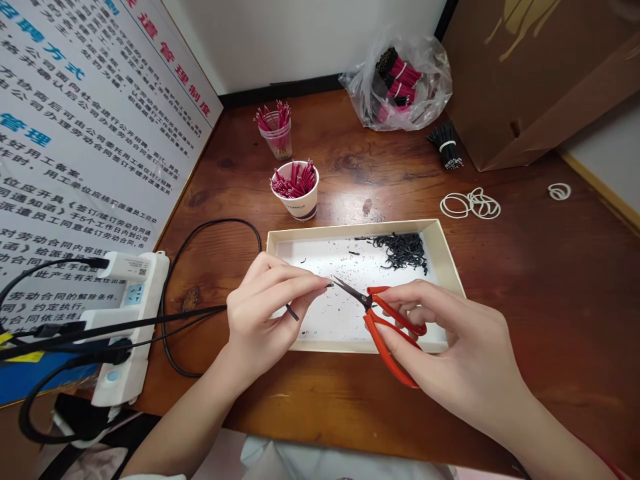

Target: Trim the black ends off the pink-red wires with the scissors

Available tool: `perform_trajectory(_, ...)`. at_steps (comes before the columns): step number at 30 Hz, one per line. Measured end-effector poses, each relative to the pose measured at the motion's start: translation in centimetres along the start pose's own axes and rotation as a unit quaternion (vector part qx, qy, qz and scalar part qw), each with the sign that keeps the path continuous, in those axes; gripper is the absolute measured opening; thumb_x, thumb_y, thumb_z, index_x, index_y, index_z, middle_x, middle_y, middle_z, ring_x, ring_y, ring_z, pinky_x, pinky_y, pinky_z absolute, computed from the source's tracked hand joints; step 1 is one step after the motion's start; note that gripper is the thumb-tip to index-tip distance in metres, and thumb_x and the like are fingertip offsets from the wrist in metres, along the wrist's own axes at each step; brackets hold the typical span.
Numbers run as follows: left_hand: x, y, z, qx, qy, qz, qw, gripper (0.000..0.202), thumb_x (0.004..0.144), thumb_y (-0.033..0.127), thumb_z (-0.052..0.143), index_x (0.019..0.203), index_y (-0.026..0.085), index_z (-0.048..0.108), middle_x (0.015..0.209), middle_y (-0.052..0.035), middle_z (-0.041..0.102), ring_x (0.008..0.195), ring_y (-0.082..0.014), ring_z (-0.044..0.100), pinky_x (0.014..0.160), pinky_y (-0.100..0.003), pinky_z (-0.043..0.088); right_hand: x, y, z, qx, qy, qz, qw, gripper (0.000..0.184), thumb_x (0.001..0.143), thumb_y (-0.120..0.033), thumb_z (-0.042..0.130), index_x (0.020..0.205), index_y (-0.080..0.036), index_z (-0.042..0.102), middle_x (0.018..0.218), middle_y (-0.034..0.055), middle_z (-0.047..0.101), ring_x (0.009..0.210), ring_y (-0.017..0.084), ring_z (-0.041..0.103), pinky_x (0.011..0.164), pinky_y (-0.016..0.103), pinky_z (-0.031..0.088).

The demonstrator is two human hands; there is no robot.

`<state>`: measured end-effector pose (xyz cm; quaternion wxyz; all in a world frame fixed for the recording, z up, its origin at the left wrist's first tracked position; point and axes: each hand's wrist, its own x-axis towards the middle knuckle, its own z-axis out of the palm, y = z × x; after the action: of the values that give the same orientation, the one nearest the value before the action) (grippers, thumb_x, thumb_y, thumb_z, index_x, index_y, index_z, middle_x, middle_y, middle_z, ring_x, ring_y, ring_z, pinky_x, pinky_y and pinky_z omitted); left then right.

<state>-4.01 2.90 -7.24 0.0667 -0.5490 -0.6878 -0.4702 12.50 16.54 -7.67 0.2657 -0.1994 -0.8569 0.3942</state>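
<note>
Left hand [265, 307] pinches a short black wire [329, 285] at the thumb and forefinger tips, fingers narrow and tight on it; the wire end sticks out just past the fingertips toward the blades, likely why the grip sits so far forward; a black stub [291, 312] shows below the same hand, can't tell if it's the same piece or if it's held at all; right hand [450, 337] holds red-handled scissors [387, 333], fingers through the loops; blades [350, 293] nearly closed, tips just beside the wire end, contact unclear; both hands sit directly above a cream card tray [350, 230], presumably so loose bits land on its white floor, where black shows up well and the rim keeps them in; a pile of black wire clippings [400, 250] lies at the far end, small black specks [340, 313] scattered across the floor; tray sits on a wooden table [500, 280]; beyond it, a paper cup [295, 203] and a clear plastic cup [275, 137] stand upright, holding red wires; a banded black wire bundle [445, 143] and white rubber bands [470, 203] lie off to the right; a power strip [143, 280] sits left, clear of the hands
</note>
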Motion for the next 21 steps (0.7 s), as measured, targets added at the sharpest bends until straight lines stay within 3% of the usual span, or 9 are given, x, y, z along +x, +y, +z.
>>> perform_trajectory(2, 0.0, 0.5, -0.1, -0.072, -0.002, -0.090, 0.993, 0.023, 0.077, 0.000, 0.074, 0.083, 0.021, 0.077, 0.077, 0.0005, 0.078, 0.069, -0.0122, 0.062, 0.066, -0.026, 0.049, 0.2, 0.1, 0.1, 0.027, 0.003, 0.041, 0.999, 0.012, 0.078, -0.015, 0.069, 0.087, -0.024, 0.065, 0.073, -0.0026, 0.069, 0.058, 0.010, 0.058, 0.054, 0.023, 0.051)
perform_trajectory(4, 0.0, 1.2, -0.2, -0.202, -0.023, -0.247, 0.947, 0.017, 0.077, 0.007, 0.078, 0.078, 0.024, 0.078, 0.072, 0.0025, 0.076, 0.067, -0.0109, 0.063, 0.063, -0.023, 0.049, 0.6, -0.2, 0.2, 0.098, 0.000, 0.106, 0.990, 0.013, 0.077, -0.018, 0.072, 0.087, -0.024, 0.066, 0.075, -0.0015, 0.069, 0.061, 0.012, 0.061, 0.056, 0.024, 0.053)
perform_trajectory(6, -0.1, 2.0, -0.3, -0.362, -0.051, -0.389, 0.846, 0.008, 0.076, 0.019, 0.082, 0.073, 0.026, 0.079, 0.068, 0.0037, 0.076, 0.063, -0.0091, 0.064, 0.060, -0.019, 0.048, 1.1, -1.0, 0.2, 0.189, -0.012, 0.176, 0.966, 0.016, 0.073, -0.023, 0.078, 0.082, -0.025, 0.064, 0.072, -0.0018, 0.067, 0.060, 0.013, 0.062, 0.055, 0.025, 0.054)
perform_trajectory(8, -0.1, 2.6, -0.4, -0.474, -0.074, -0.472, 0.739, 0.008, 0.071, 0.028, 0.087, 0.070, 0.026, 0.079, 0.066, 0.0036, 0.075, 0.060, -0.0072, 0.065, 0.060, -0.017, 0.049, 1.5, -2.0, 0.3, 0.263, -0.036, 0.229, 0.937, 0.026, 0.067, -0.027, 0.085, 0.074, -0.024, 0.059, 0.069, -0.0024, 0.064, 0.058, 0.013, 0.061, 0.054, 0.024, 0.055)
perform_trajectory(9, -0.1, 2.8, -0.4, -0.509, -0.084, -0.496, 0.699, 0.011, 0.069, 0.030, 0.089, 0.069, 0.025, 0.079, 0.065, 0.0035, 0.074, 0.059, -0.0062, 0.064, 0.061, -0.016, 0.049, 1.7, -2.5, 0.4, 0.291, -0.048, 0.245, 0.924, 0.030, 0.065, -0.029, 0.087, 0.072, -0.024, 0.058, 0.069, -0.0022, 0.065, 0.058, 0.013, 0.062, 0.054, 0.024, 0.056)
perform_trajectory(11, -0.2, 3.1, -0.4, -0.545, -0.100, -0.523, 0.648, 0.015, 0.065, 0.030, 0.092, 0.066, 0.023, 0.078, 0.061, 0.0037, 0.073, 0.059, -0.0044, 0.063, 0.062, -0.013, 0.048, 1.8, -3.3, 0.7, 0.341, -0.058, 0.258, 0.902, 0.032, 0.066, -0.033, 0.087, 0.072, -0.024, 0.057, 0.073, -0.0013, 0.068, 0.063, 0.013, 0.065, 0.058, 0.025, 0.058)
perform_trajectory(14, -0.3, 3.3, -0.5, -0.564, -0.113, -0.529, 0.625, 0.014, 0.066, 0.029, 0.091, 0.066, 0.023, 0.079, 0.059, 0.0040, 0.072, 0.061, -0.0042, 0.064, 0.066, -0.013, 0.048, 1.8, -3.9, 1.2, 0.394, -0.051, 0.257, 0.881, 0.031, 0.070, -0.036, 0.086, 0.077, -0.025, 0.058, 0.076, -0.0021, 0.070, 0.064, 0.012, 0.067, 0.060, 0.024, 0.060)
perform_trajectory(21, -0.2, 3.3, -0.6, -0.561, -0.117, -0.526, 0.629, 0.017, 0.062, 0.028, 0.093, 0.064, 0.022, 0.078, 0.058, 0.0054, 0.069, 0.056, -0.0034, 0.060, 0.063, -0.015, 0.045, 1.9, -3.5, 1.7, 0.425, -0.095, 0.245, 0.866, 0.040, 0.068, -0.044, 0.088, 0.074, -0.024, 0.054, 0.071, -0.0033, 0.068, 0.063, 0.012, 0.068, 0.060, 0.024, 0.060)
